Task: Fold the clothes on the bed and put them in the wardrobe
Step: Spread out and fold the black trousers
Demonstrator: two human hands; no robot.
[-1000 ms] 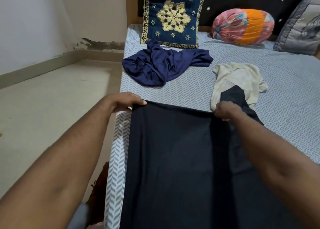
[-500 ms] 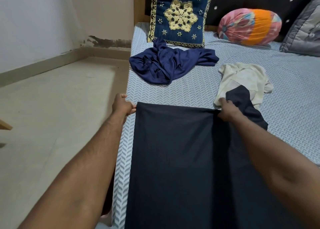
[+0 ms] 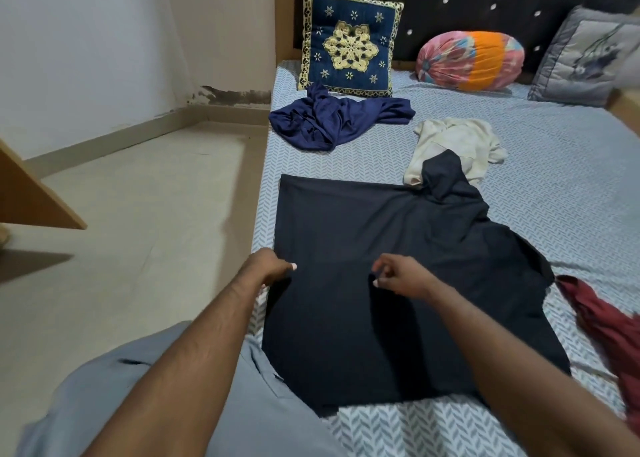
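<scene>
A black garment [image 3: 363,235] lies spread flat on the near left part of the bed [image 3: 554,166], with one sleeve reaching over a cream garment [image 3: 453,138]. My left hand [image 3: 270,268] hovers at the black garment's left edge. My right hand [image 3: 398,278] is over its middle. Both hands have loosely curled fingers and hold nothing. A crumpled navy garment [image 3: 332,121] lies farther back on the left. A maroon garment [image 3: 609,325] lies at the right edge of view. No wardrobe is in view.
A blue and gold cushion [image 3: 349,46], a pink and orange bolster [image 3: 471,60] and a grey pillow [image 3: 585,58] lean on the dark headboard. Left of the bed is bare floor [image 3: 138,214]. A wooden panel [image 3: 31,193] juts in at far left.
Both hands have let go of the black garment's far edge and drawn back toward me to its middle. The garment now lies flat, and the view has pulled back and tilted down.
</scene>
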